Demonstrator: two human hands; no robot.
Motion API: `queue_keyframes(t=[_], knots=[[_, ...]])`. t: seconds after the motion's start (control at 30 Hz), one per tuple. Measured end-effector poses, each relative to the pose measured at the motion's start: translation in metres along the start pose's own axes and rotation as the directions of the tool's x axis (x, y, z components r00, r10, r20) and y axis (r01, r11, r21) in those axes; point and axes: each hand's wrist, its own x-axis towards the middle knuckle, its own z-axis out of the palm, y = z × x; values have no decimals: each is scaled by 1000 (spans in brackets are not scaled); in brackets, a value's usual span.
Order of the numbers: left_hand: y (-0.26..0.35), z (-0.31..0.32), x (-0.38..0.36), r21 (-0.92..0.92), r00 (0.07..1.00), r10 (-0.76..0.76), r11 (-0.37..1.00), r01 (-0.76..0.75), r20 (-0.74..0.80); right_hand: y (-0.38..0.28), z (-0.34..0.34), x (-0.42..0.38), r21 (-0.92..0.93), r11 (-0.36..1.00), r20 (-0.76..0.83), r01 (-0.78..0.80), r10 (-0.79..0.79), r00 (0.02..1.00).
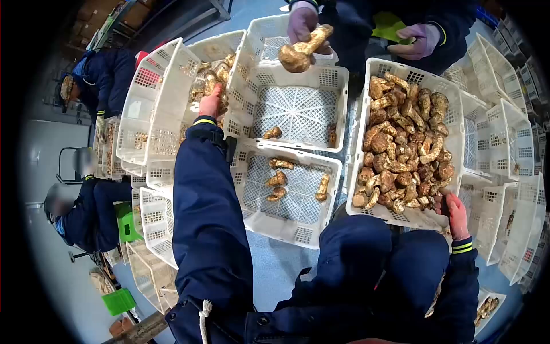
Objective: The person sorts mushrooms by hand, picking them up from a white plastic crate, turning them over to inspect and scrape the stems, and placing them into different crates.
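My left hand point(210, 104) reaches into a white crate at the left, in among brown mushrooms point(200, 86). Its fingers are curled, and what they grip is hidden. At the front right corner of a full white crate point(357, 123), my right hand point(456, 217) has its fingers closed around something small and dark that I cannot make out. That crate is heaped with brown, thick-stemmed mushrooms point(404, 146). Between my arms, the near crate point(281, 215) holds several scattered mushrooms point(277, 179). The crate behind it point(298, 109) has a few at its front.
Across from me, a person's gloved hand point(301, 23) holds a large mushroom point(298, 54); their other gloved hand point(421, 41) is by something green point(391, 27). Stacked white crates point(163, 126) stand left, more crates point(504, 143) right. Two other people point(106, 80) work at the left.
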Motion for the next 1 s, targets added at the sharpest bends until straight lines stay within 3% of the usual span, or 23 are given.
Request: queue_keyframes(t=[0.03,0.1,0.13,0.17,0.23,0.27,0.3,0.37,0.4,0.43,0.5,0.6,0.63,0.67,0.7,0.73,0.77,0.8,0.83,0.87,0.9,0.93,1.0], knots=[[28,20,-31,144,994,10,990,7,-112,-1,1,-1,-18,1000,-11,7,-8,1000],[44,35,-34,36,988,59,998,-54,-145,-4,4,-1,-46,999,-32,-4,3,999],[33,25,1,120,967,185,979,-165,-177,-4,3,0,-68,998,-22,-6,4,1000],[40,37,-5,-64,974,208,975,-214,-85,-5,2,0,-92,996,-14,-7,6,1000],[58,44,-4,-133,980,198,973,-191,37,-6,5,-1,-112,993,-53,-31,25,998],[61,45,-7,-239,897,407,901,-363,173,-5,4,-1,-98,995,-46,-17,13,999],[64,50,-10,-162,826,544,837,-523,145,-5,3,-2,-82,997,-40,-1,-2,999],[52,45,8,-96,759,648,761,-641,71,-1,3,-1,-61,998,-49,5,-8,999],[47,41,1,135,802,591,790,-598,88,-1,2,-1,-46,999,-56,15,-18,998],[25,36,23,223,780,625,765,-605,-26,-1,2,-1,-41,999,-59,18,-21,998],[14,21,45,554,977,179,828,-85,-117,-4,4,-2,-22,999,-50,40,-41,998],[-14,34,19,262,903,409,893,-365,-136,-2,2,-1,-38,999,-53,16,-18,998],[-25,37,13,292,871,448,876,-383,-203,1,-1,0,-14,1000,-49,10,-11,999],[-4,50,-33,491,915,337,849,-194,-223,4,-8,1,-10,1000,-40,18,-19,999],[-62,34,24,239,886,366,922,-304,-286,9,-15,2,37,999,-29,26,-25,999],[-29,57,-53,376,874,452,852,-365,-176,12,-13,5,84,996,-3,30,-30,1000],[-27,61,-79,10,971,236,972,-235,-41,7,-6,2,15,998,-40,63,-62,997],[-35,75,-102,-210,963,255,940,-268,-89,9,-5,4,40,998,-28,54,-53,998],[-68,59,-93,244,923,361,890,-384,137,10,-9,7,63,997,-23,54,-53,998],[-37,93,-155,-314,975,183,940,-136,125,6,-9,7,30,999,-10,30,-30,999],[-15,116,-192,-381,958,-144,895,233,247,7,-10,9,27,999,18,42,-43,999],[3,129,-228,-388,889,-76,880,272,451,12,-12,11,19,999,-40,39,-38,998],[14,161,-272,-421,837,26,872,248,547,20,-17,23,-15,1000,-114,19,-21,993]])
